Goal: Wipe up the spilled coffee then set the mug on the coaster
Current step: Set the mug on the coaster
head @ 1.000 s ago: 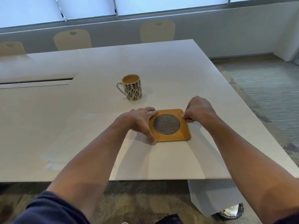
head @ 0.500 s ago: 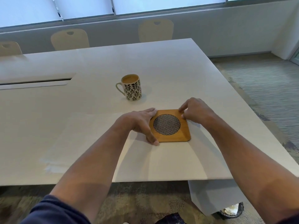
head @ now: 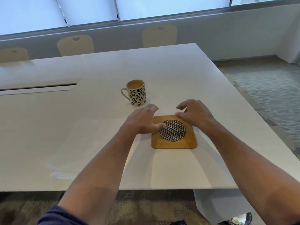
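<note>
Two loose, empty hands, left hand (head: 142, 122) and right hand (head: 194, 114), over wooden coaster (head: 174, 140), leaf-patterned mug (head: 137, 93) of coffee just beyond on white table (head: 81, 127)

Mug (head: 137, 93) behind coaster (head: 174, 140)

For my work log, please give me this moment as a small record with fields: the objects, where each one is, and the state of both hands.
mug: white ceramic mug with black leaf pattern, upright on the table, coffee inside, handle to the left
coaster: square wooden coaster with round woven centre, flat, nearer than the mug, apart from it
table: large white table
left hand: open, over the coaster's left edge
right hand: fingers loosely curled, over the coaster's far right corner, holding nothing
</note>
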`<state>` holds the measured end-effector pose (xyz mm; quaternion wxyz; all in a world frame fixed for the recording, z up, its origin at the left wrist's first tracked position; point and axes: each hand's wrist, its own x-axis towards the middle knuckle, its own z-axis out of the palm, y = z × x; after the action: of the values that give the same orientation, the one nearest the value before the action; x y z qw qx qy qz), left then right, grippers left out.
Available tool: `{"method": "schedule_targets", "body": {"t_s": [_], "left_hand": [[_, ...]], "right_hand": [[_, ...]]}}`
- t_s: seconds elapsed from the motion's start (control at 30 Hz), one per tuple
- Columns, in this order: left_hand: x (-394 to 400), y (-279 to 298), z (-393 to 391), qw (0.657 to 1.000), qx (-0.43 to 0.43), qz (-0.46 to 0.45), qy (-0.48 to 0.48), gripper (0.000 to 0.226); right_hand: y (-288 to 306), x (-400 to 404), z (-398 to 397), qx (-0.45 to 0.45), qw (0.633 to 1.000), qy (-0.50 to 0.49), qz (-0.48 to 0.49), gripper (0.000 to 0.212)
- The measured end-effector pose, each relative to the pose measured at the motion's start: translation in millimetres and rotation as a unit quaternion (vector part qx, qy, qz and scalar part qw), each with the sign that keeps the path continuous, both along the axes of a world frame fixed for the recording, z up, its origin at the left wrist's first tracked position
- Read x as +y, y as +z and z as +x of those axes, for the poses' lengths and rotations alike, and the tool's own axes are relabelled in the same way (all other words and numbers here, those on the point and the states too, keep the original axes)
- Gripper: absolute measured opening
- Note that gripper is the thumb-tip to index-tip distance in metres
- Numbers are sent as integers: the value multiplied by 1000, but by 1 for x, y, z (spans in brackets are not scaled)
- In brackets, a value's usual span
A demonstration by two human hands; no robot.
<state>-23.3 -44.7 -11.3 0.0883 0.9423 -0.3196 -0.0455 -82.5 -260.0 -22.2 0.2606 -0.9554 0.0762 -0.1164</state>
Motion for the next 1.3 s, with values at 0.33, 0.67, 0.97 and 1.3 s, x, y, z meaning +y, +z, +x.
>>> {"method": "schedule_targets", "body": {"t_s": [0.33,0.67,0.97,1.3], "left_hand": [[39,-3,45,917,-153,-312,194,9],[55,-3,100,883,-62,-351,304,47],[55,-13,117,872,-27,-391,294,30],[58,-12,139,886,-34,-371,276,18]], "right_hand": [[6,62,56,-53,994,82,44,55],[5,70,114,-10,985,46,167,86],[-4,76,146,1,980,95,175,86],[-9,85,163,-12,977,104,185,78]]}}
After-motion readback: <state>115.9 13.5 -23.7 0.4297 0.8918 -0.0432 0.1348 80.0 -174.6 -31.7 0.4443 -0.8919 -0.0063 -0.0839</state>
